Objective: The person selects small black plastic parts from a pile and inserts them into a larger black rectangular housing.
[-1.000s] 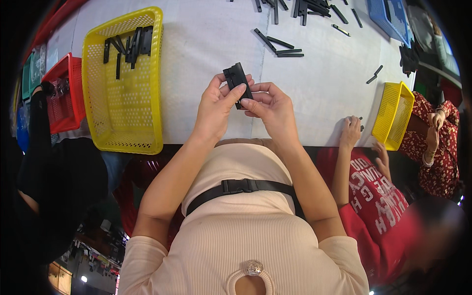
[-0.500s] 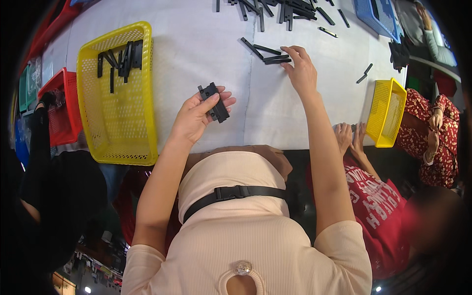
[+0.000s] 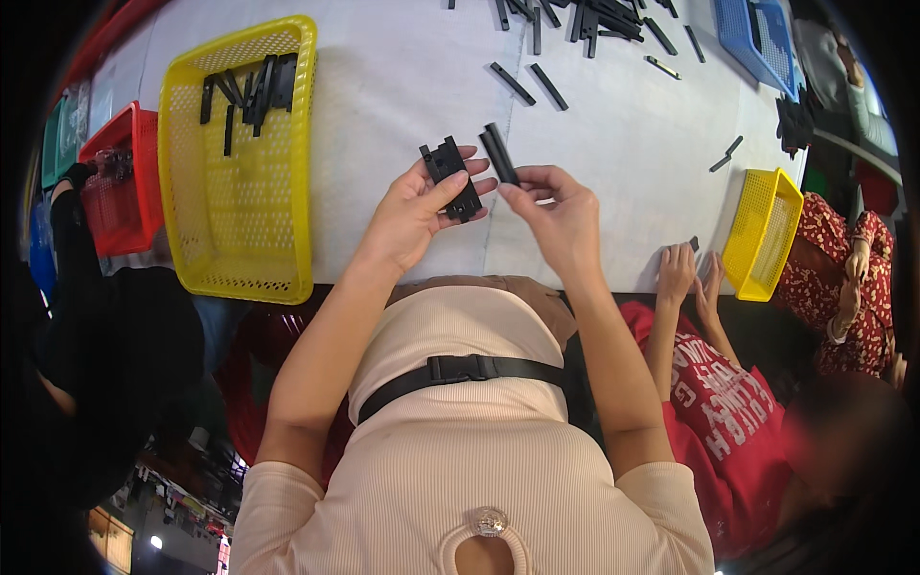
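Over the near part of the white table, my left hand [image 3: 407, 220] is closed on several flat black bars [image 3: 453, 182] with notched ends, the thumb pressing on top. Just to its right, my right hand [image 3: 567, 225] pinches black bars [image 3: 497, 153], which look like two side by side, pointing away from me. The two held sets are close together but apart. Beyond my hands, two loose black bars [image 3: 513, 83] lie slanted on the table. Farther off is a heap of similar black bars [image 3: 606, 21].
At left stands a large yellow basket [image 3: 304, 182] with black bars inside, beside a red basket [image 3: 117, 213]. A small yellow basket [image 3: 767, 235] is at right, a blue basket [image 3: 755, 59] far right. A co-worker's hands [image 3: 677, 273] rest at the table's right edge.
My right hand has picked up black bars from the table and drawn them back toward my left hand. My left hand, with its bars, now appears slightly farther right.
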